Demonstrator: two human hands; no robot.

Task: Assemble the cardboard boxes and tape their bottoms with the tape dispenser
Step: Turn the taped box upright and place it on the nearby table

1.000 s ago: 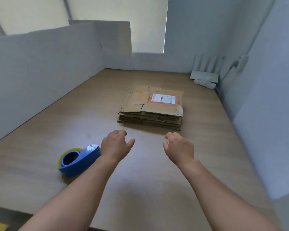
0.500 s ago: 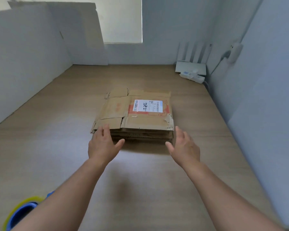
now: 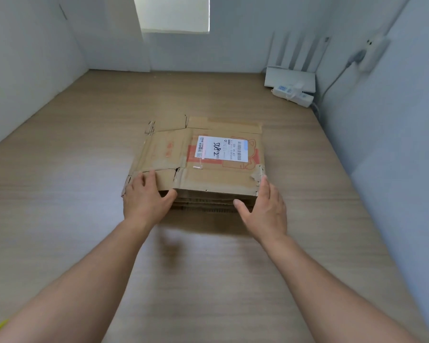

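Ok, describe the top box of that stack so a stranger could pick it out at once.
On the wooden table, a stack of flattened cardboard boxes lies near the middle. Take the top box: it alone shows its face, bearing a white shipping label with black handwriting over red print.

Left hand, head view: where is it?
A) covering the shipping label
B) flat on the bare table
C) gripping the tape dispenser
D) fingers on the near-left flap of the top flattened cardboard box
D: the left hand lays its fingers on the near-left flap of the top flattened cardboard box, with the thumb at the front edge of the stack.
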